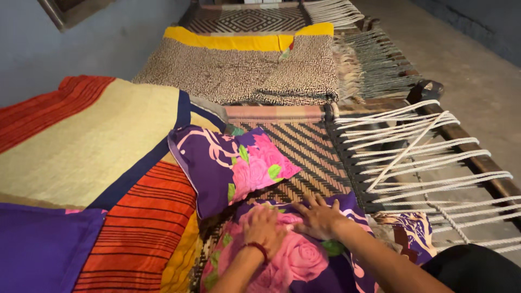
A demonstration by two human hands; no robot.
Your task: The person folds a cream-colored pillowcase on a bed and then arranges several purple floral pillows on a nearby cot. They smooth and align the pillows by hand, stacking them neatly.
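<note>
Both my hands press flat on a purple pillow with pink roses (pixel 304 260) lying on the woven cot at the bottom middle. My left hand (pixel 263 225), with a red band at the wrist, rests palm down on the pillow's near left part. My right hand (pixel 320 217) lies beside it with fingers spread toward the pillow's far edge. A second pillow in the same purple floral cloth (pixel 233 165) lies just beyond, tilted, resting partly against a striped blanket (pixel 97 157).
The striped blanket in red, cream, navy and orange covers the left side. The cot's woven mat (pixel 309 152) and white rope lacing (pixel 423 157) show on the right. A second cot behind holds a speckled cloth with yellow border (pixel 244 65). Concrete floor (pixel 477 70) lies right.
</note>
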